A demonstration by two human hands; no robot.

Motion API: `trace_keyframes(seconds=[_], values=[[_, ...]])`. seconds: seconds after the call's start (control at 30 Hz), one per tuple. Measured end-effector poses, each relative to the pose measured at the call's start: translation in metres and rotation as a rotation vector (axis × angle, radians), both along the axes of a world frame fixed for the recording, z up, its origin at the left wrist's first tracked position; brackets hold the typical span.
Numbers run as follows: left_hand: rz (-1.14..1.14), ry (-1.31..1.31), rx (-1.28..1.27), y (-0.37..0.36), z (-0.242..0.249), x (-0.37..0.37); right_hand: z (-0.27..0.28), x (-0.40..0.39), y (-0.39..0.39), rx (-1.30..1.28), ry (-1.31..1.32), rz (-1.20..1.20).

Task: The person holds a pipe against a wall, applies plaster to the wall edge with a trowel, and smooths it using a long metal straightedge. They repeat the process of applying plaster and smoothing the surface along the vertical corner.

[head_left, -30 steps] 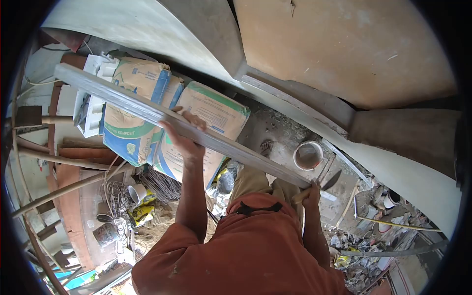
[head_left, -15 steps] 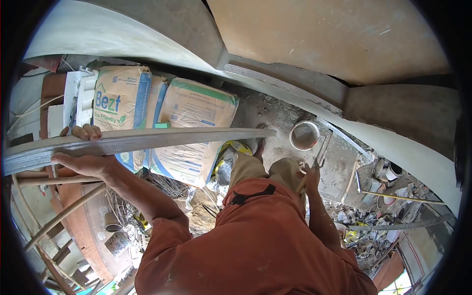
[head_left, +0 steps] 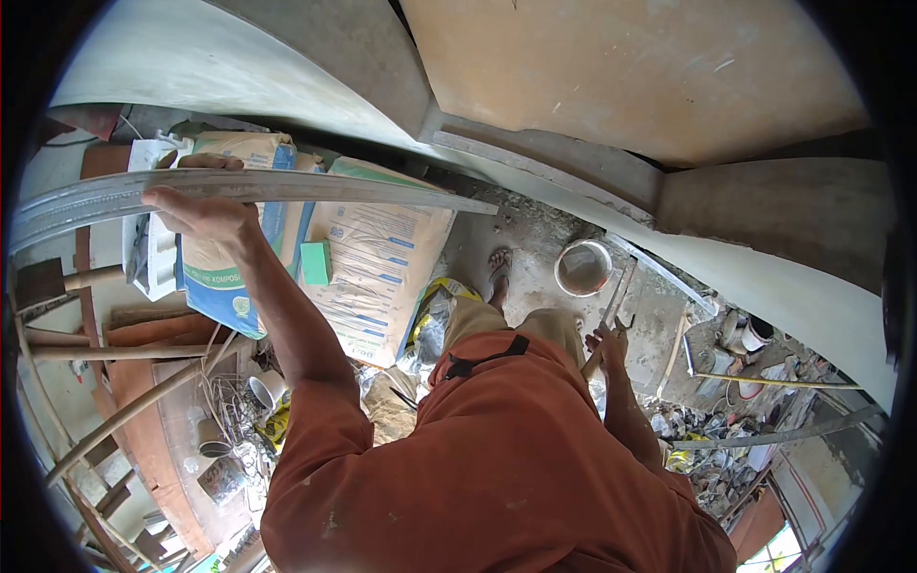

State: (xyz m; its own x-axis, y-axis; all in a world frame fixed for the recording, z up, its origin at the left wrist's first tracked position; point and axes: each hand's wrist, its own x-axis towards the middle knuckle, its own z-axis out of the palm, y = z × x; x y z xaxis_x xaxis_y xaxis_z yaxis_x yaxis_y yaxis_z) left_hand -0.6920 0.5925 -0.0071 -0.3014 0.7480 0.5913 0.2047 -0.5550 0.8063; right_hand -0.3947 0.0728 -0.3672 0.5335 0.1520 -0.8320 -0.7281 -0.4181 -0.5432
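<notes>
My left hand (head_left: 212, 215) is wrapped round a long grey metal straightedge bar (head_left: 373, 189), thumb on the near side and fingers over the far side. The bar runs from the left edge across the paper sacks, its far end tapering out near my foot. Low at my right side, my right hand (head_left: 606, 349) is closed round some thin long rods (head_left: 617, 298), one with a small hooked end. Their exact kind I cannot make out. Beyond them on the floor stands a round bucket (head_left: 558, 271) with grey material inside.
Printed paper sacks (head_left: 373, 277) lie at the left, with a small green block (head_left: 315, 263) on top. A low wall (head_left: 535, 167) curves along the far side. Rubble (head_left: 707, 477) covers the floor at right; wooden poles (head_left: 134, 415) lean at lower left.
My left hand has moved the straightedge bar forward, farther from my body, over the upper part of the sacks. The green block is now uncovered. My right hand has barely shifted.
</notes>
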Motion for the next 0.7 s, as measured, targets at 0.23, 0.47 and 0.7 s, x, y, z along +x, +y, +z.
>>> trace_keyframes(seconds=[0.23, 0.47, 0.7], values=[[-0.141, 0.102, 0.058, 0.003, 0.005, 0.023, 0.007, -0.004, 0.012, 0.003, 0.032, 0.037], [-0.509, 0.025, 0.135, -0.006, 0.03, 0.025, 0.008, -0.003, 0.01, -0.032, 0.024, 0.048], [-0.529, 0.079, 0.22, 0.016, 0.041, 0.03, -0.001, -0.005, 0.005, -0.048, 0.052, 0.086]])
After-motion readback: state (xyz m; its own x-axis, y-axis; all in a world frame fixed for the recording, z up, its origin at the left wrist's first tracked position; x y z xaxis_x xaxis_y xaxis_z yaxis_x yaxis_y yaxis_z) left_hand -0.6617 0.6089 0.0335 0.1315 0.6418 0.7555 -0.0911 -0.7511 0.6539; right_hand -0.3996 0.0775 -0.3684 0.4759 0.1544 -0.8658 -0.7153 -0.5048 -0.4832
